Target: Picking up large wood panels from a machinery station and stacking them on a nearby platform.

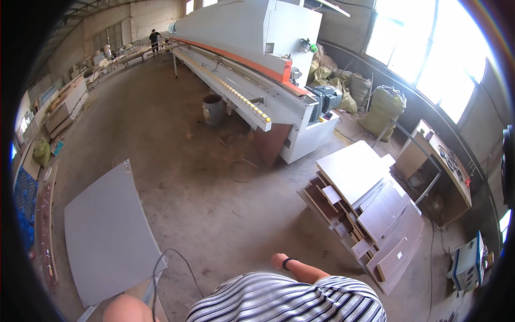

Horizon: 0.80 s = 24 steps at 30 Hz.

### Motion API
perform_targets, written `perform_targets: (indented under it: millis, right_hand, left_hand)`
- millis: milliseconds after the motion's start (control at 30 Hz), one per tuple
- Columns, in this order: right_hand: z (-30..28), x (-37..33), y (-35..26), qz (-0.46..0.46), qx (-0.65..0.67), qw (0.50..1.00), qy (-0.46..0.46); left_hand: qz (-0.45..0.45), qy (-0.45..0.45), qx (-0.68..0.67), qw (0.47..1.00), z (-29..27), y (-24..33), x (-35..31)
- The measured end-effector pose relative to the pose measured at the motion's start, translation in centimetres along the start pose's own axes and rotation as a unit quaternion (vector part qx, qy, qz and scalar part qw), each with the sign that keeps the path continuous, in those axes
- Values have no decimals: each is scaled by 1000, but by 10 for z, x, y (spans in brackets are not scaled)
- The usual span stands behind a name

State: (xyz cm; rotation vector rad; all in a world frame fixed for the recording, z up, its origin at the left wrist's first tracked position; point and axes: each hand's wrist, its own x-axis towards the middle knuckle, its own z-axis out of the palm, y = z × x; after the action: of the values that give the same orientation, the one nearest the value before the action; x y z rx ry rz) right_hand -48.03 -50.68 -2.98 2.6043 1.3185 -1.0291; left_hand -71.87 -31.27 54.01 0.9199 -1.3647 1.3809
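Note:
My right hand [278, 261] shows just above my striped shirt [284, 300], with a black band on the wrist. It is small in the picture and hangs over bare concrete floor; I cannot make out whether its fingers are closed or hold anything. Only a bare part of my left arm [126, 311] shows at the lower edge, and the hand itself is out of sight. That arm is close to the near corner of a large grey panel [107, 236] lying flat at the left. A thin black cable [166, 256] loops past the panel's edge.
A long white edge-banding machine [252, 64] with an orange stripe runs from centre to far back. A stack of wood panels [365, 204] lies right. A grey bucket [213, 109], stuffed sacks [383, 107] and a workbench [445, 172] stand around. A person [155, 40] stands far off.

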Motion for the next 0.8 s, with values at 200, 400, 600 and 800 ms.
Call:
perform_targets:
  millis: [200,400,600,800]
  right_hand:
    - [3,-8,4,16,0,999,-33]
    - [-12,-21,-1,6,70,997,7]
    - [-14,-10,3,44,123,991,-20]
    - [17,-7,22,103,245,964,24]
  left_hand:
    - [8,11,-2,1000,-4,-6,-10]
    - [13,-4,13,1000,-7,-8,-10]
    - [-21,-41,168,985,-28,18,-17]
    - [-404,-48,511,757,-107,51,-166]
